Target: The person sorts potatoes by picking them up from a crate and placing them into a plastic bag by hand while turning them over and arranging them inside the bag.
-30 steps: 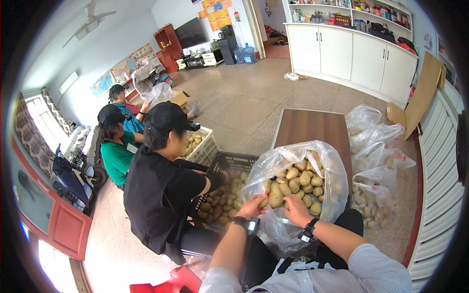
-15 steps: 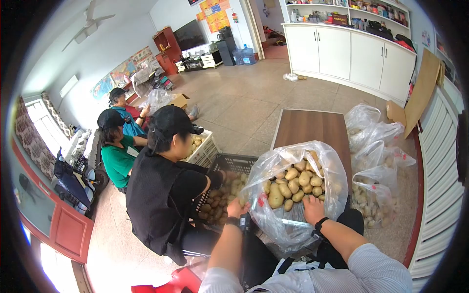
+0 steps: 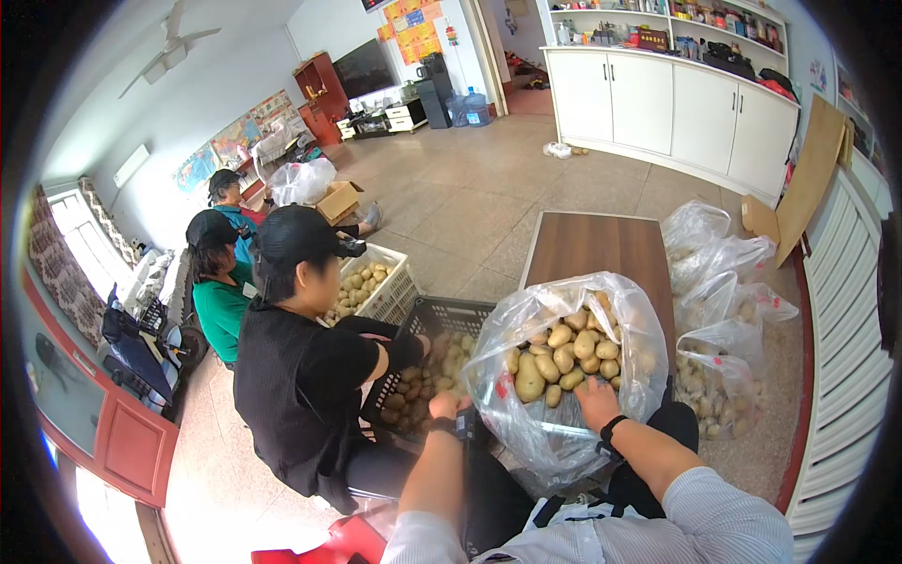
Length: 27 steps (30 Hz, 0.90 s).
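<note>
A large clear plastic bag stands open in front of me, with many potatoes inside. My right hand is at the bag's near right side, by the lowest potatoes; its fingertips are partly hidden, so its grip is unclear. My left hand is left of the bag, over the near right edge of a dark crate that holds more potatoes. Its fingers are curled, and what they hold, if anything, is too small to make out.
A person in black sits at my left, reaching into the dark crate. Behind are a white crate of potatoes and two more people. A brown table stands beyond the bag; filled plastic bags lie at the right.
Both hands have moved apart from the bag's near middle, my left hand to the crate's edge and my right hand rightward. The person in black has leaned to the left.
</note>
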{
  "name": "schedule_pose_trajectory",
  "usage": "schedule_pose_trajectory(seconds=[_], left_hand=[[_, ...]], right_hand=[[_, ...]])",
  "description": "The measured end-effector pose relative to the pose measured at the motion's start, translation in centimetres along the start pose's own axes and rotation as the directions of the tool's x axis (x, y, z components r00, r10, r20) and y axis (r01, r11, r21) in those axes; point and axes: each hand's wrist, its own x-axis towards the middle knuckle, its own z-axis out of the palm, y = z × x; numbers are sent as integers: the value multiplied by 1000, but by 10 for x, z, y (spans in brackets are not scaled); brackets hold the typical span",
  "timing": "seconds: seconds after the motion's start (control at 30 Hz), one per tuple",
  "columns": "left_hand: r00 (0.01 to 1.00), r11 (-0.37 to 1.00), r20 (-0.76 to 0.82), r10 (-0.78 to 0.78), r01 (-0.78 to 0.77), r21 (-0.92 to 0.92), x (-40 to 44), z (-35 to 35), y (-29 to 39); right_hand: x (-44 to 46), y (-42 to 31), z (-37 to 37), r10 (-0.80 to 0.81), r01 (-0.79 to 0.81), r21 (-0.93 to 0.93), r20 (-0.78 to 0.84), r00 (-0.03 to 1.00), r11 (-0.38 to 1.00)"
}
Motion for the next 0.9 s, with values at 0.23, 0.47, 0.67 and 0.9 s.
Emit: schedule_pose_trajectory(seconds=[0.23, 0.47, 0.67, 0.9], left_hand=[[988, 968, 117, -99, 69, 242, -33, -41, 34], [992, 996, -108, -71, 77, 47, 22, 27, -40], [997, 978, -81, 12, 5, 208, -30, -21, 4], [966, 675, 190, -176, 259, -690, -32, -20, 38]], right_hand=[[-8, -10, -7, -106, 105, -22, -15, 994, 994], [-12, -11, -14, -134, 131, 111, 18, 991, 985], [-11, -11, -15, -60, 61, 271, -12, 998, 961], [2, -20, 2, 129, -54, 634, -73, 989, 771]])
